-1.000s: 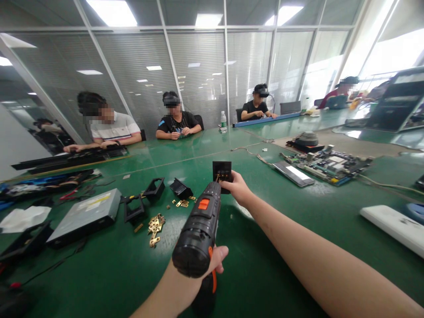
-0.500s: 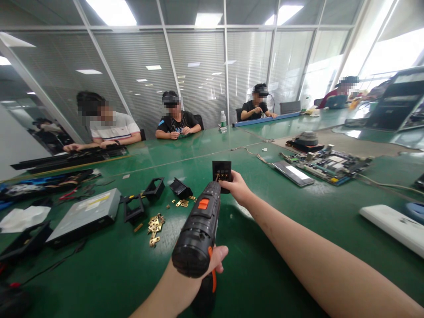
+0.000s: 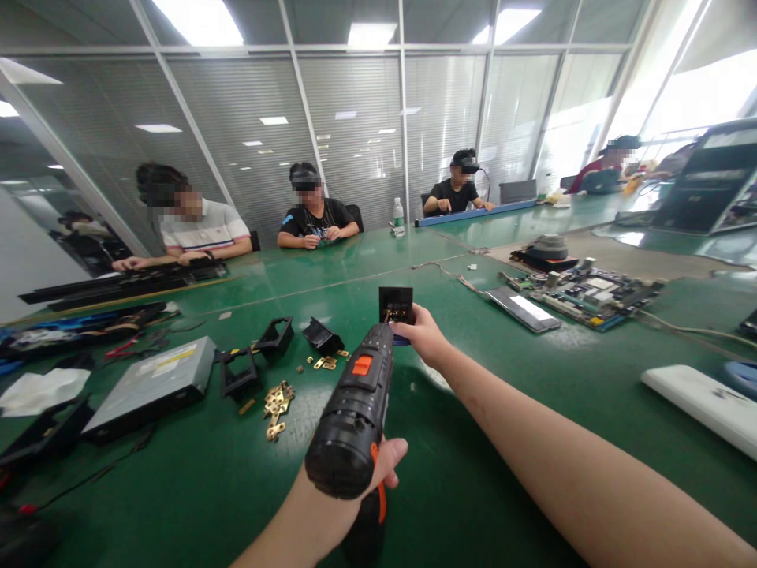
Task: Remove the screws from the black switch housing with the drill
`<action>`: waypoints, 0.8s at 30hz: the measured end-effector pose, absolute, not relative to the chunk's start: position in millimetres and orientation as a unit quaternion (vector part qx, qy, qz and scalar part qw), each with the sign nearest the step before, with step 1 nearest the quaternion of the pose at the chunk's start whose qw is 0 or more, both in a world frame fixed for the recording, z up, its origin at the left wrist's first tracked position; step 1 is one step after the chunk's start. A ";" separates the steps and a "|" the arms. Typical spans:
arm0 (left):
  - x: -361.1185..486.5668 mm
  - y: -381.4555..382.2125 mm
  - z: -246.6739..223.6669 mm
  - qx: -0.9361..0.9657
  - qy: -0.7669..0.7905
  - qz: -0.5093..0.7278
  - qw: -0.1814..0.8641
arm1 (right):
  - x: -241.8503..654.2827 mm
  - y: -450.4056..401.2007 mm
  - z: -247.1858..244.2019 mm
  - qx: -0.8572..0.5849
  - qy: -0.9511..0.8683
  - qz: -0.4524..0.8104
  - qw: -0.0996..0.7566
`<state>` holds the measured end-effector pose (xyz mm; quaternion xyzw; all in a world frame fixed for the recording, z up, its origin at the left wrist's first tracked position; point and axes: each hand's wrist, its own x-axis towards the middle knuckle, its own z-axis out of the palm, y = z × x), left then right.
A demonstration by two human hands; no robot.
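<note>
1. Black square plastic housing (image 3: 395, 298): in the right hand (image 3: 423, 333), over the middle of the green table (image 3: 473, 450), open side toward the camera. Can't tell if its base touches the tabletop.
2. Right hand pinches the housing at its near right side, thumb in front; the other fingers are mostly hidden.
3. Left hand (image 3: 387, 464) is wrapped round the grip of a black cordless drill (image 3: 348, 410) with an orange slider (image 3: 362, 365). Drill tilts up and away, thin bit (image 3: 388, 317) aimed into the housing; tip contact too small to confirm.
4. Just left of the drill: heap of flat brass tabs (image 3: 277, 404), a few loose brass pieces (image 3: 325, 363) beyond it.
5. Around those, three hollow black plastic frames (image 3: 322, 337). Further left, flat grey metal drive (image 3: 154, 383), then crumpled white paper (image 3: 44, 390) near the table's left side.
6. Right of the housing: dark slab with a glossy face (image 3: 523, 309), then populated circuit board (image 3: 600, 298). Long white plastic case (image 3: 701, 406) lies toward the right edge.
7. Far edge: clear bottle (image 3: 398, 213) between two seated people in black shirts; long blue bar (image 3: 473, 214) in front of the right one.
</note>
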<state>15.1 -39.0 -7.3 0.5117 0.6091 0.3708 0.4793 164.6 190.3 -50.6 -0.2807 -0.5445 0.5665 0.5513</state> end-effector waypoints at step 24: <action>13.9 -36.5 -7.1 0.522 0.616 0.355 0.470 | 165.2 189.8 -50.6 -0.284 -0.549 0.561 0.551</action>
